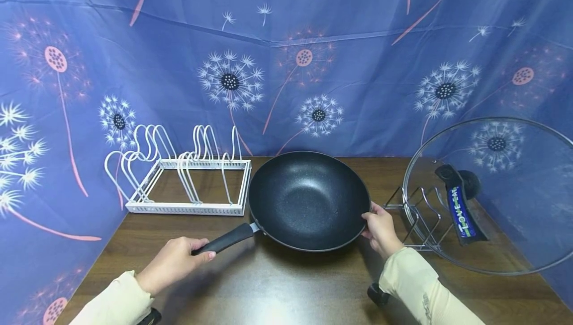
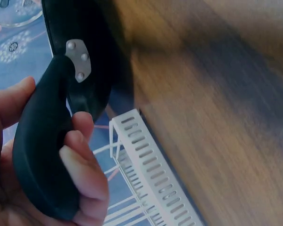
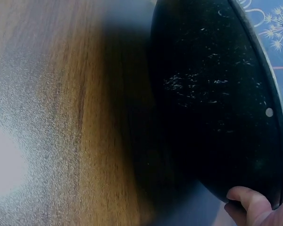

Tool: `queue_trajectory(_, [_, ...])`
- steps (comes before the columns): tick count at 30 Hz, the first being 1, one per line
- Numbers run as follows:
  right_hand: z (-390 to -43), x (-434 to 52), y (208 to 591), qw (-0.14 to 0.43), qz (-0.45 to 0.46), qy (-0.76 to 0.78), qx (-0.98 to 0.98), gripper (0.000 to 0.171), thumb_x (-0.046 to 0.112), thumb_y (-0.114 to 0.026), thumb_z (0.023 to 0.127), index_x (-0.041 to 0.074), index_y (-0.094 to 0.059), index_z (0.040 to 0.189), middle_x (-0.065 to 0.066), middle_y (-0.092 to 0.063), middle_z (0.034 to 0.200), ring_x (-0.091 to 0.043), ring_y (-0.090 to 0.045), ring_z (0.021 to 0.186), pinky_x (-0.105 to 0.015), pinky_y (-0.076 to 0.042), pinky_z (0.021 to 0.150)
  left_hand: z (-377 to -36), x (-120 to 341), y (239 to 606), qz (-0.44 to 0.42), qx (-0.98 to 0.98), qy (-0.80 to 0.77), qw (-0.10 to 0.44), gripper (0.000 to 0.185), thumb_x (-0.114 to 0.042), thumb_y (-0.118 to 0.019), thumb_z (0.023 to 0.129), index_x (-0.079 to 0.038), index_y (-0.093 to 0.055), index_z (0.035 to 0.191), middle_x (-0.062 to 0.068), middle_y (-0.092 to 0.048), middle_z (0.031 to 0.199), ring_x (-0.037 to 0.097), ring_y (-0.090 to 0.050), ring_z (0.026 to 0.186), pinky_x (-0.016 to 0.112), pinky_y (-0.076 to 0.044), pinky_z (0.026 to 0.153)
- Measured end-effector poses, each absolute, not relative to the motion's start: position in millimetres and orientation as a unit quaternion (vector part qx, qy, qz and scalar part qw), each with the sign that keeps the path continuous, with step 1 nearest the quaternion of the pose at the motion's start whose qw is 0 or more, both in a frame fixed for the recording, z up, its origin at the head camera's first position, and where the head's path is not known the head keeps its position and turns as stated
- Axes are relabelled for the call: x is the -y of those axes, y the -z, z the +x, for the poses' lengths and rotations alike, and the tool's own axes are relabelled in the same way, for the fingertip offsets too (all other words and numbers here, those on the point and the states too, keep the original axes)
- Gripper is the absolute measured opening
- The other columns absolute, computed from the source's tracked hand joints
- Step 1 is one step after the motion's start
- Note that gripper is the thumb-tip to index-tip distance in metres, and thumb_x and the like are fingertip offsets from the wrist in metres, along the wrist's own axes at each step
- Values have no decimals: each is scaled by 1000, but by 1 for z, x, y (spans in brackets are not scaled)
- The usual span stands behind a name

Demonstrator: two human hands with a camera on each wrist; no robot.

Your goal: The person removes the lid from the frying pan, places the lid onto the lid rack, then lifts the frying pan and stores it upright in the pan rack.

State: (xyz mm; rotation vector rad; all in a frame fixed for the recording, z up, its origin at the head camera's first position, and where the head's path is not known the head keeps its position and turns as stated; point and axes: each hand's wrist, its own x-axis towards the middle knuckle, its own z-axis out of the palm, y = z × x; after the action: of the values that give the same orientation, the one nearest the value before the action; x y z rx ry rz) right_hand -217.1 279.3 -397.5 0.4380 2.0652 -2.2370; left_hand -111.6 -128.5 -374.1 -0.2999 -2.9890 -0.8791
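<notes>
A black wok (image 1: 309, 205) with a long black handle (image 1: 228, 239) is held over the wooden table, its hollow side facing up and toward me. My left hand (image 1: 172, 263) grips the handle, fingers curled round it, as the left wrist view also shows. The right hand (image 1: 381, 228) pinches the wok's right rim between thumb and fingers. In the right wrist view, the wok's scuffed dark underside (image 3: 212, 94) appears above the table, with a shadow beneath it. Riveted metal (image 2: 80, 60) joins handle and wok in the left wrist view.
A white rack (image 1: 188, 209) with curved dividers stands behind and left of the wok. On the right, a chrome wire rack (image 1: 418, 246) holds a large glass lid (image 1: 515, 269) upright, its black handle labelled. Behind the wooden table (image 1: 250, 290) hangs a blue patterned cloth (image 1: 358, 26).
</notes>
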Motion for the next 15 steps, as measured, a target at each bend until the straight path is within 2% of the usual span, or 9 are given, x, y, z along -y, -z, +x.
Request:
queue_trajectory(3, [-217,-281,399,31,133,723,-677,59,-7,-34,89,-11,-18,146,-22,-47,118,-10,-64,72,-28,-56,64,-112,129,377,-117,951,287,1,29,-28,-72,84,-4,-72,100,-6,-60,73,7,-46,63,26,-40,57])
queue_trajectory(7, [-212,-283,400,49,113,726,-676,65,-6,-32,89,-6,-7,150,-33,-32,136,-14,-64,78,-30,-56,63,-119,142,380,-206,920,331,-40,36,-21,-69,87,6,-65,110,-4,-64,83,1,-49,69,25,-44,60])
queue_trajectory(10, [-203,-279,400,53,105,737,-666,73,-5,-33,88,-2,5,150,-36,-24,142,-17,-65,80,-32,-56,62,-126,158,381,-276,859,417,-110,42,-7,-65,88,18,-53,120,-4,-62,89,0,-52,76,24,-47,63])
queue_trajectory(12, [-195,-272,400,33,99,749,-654,76,-7,-33,86,-2,8,150,-36,-22,145,-18,-64,88,-35,-56,67,-129,166,384,-294,801,490,-178,47,-1,-60,89,24,-41,125,0,-60,90,2,-56,75,24,-49,60])
queue_trajectory(13, [-191,-267,401,18,99,753,-650,77,-8,-33,84,-3,7,150,-35,-23,146,-16,-64,88,-32,-56,66,-130,169,385,-293,772,522,-213,50,-1,-58,91,25,-36,127,3,-60,93,3,-57,75,24,-50,58])
queue_trajectory(15, [-183,-255,404,-8,94,768,-633,76,-10,-33,82,-6,3,149,-32,-25,146,-13,-63,92,-35,-55,71,-129,174,387,-278,724,572,-266,55,-2,-54,94,25,-26,131,7,-59,95,6,-59,71,23,-50,53])
